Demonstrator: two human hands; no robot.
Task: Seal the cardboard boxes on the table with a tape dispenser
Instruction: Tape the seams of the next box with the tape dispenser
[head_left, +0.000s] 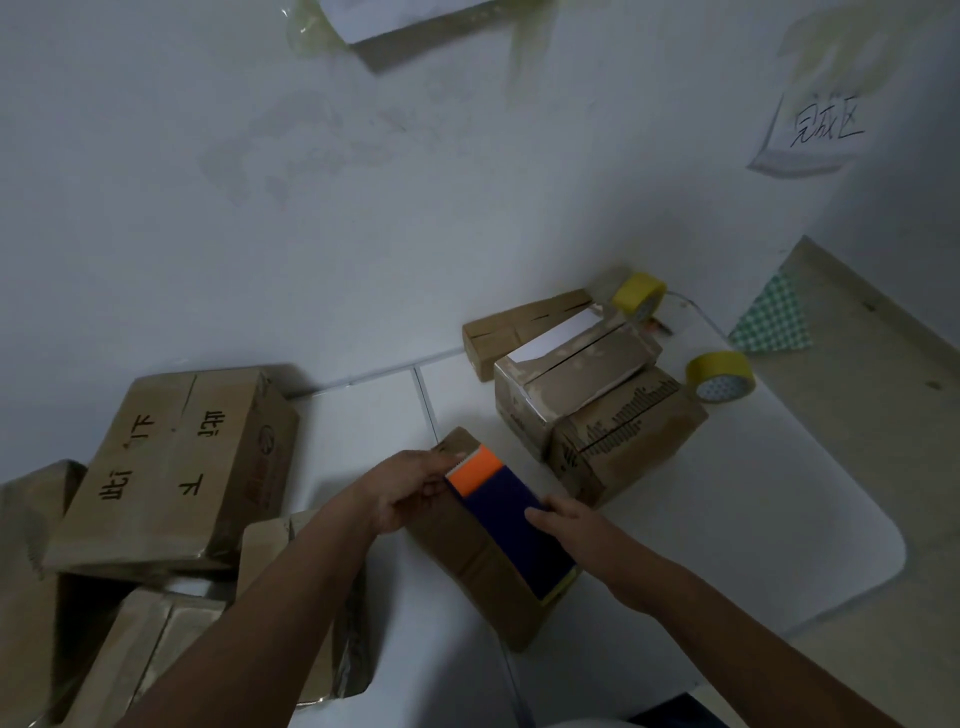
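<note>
I steady the long brown cardboard box (467, 551) on the white table (779, 493), left hand (410, 488) pinching the orange-and-blue tape dispenser (511, 519) at its far end, right hand (561, 525) gripping its side, ready to seal

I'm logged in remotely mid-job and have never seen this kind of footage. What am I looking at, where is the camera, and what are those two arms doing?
There is no machine here: the one picture comes from a camera worn on a person's head, looking down at their own bare arms. On the white table lies a small cardboard box with an orange and blue tape dispenser on top. The left hand holds the box and dispenser at the orange end; the right hand rests on the blue body. Behind stand three more small boxes and two yellow tape rolls. Larger boxes are piled at the left.
</note>
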